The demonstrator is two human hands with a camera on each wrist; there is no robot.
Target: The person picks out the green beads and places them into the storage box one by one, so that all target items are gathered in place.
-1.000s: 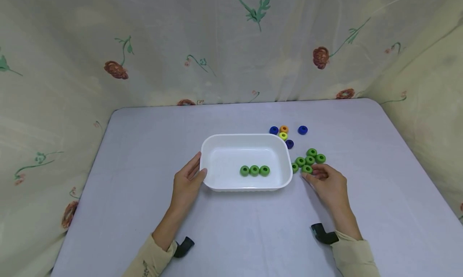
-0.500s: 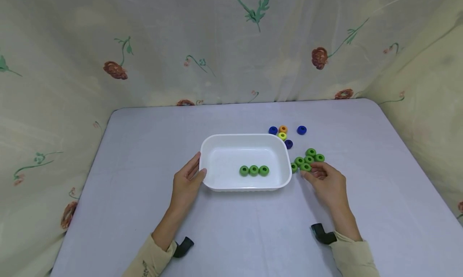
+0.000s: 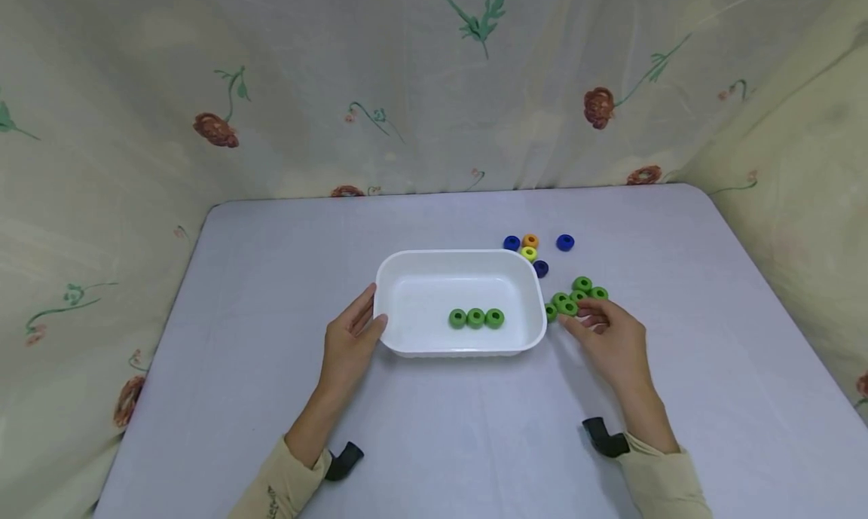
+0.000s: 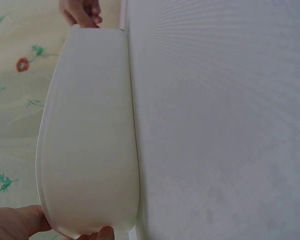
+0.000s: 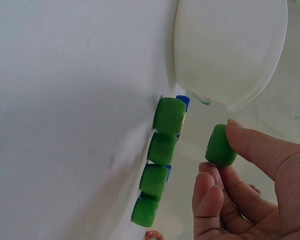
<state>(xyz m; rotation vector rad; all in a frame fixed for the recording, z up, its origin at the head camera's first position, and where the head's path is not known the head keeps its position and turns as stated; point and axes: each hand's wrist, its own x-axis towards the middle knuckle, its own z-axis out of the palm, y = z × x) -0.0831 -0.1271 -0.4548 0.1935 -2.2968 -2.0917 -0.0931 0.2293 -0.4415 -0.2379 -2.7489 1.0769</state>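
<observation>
A white plastic tray (image 3: 420, 300) sits on the table with three green beads (image 3: 476, 319) in a row inside it. My left hand (image 3: 347, 346) grips the tray's left end, thumb at the near side of the rim and fingers farther along. Just right of the tray, my right hand (image 3: 615, 344) pinches a green bead (image 5: 221, 145) between thumb and fingers. That bead is raised off the table in the right wrist view. Several more green beads (image 5: 162, 148) lie on the cloth beside it, partly hidden by the hand in the head view.
Behind the tray's right corner lie an orange bead (image 3: 531, 240), a yellow bead (image 3: 529, 254) and blue beads (image 3: 565, 242). A pale cloth covers the table (image 3: 271, 263). A flowered curtain (image 3: 298, 90) hangs at the back and sides.
My right hand has lifted the green bead slightly from the group and moved it a little left, toward the tray. The left hand and tray have stayed put.
</observation>
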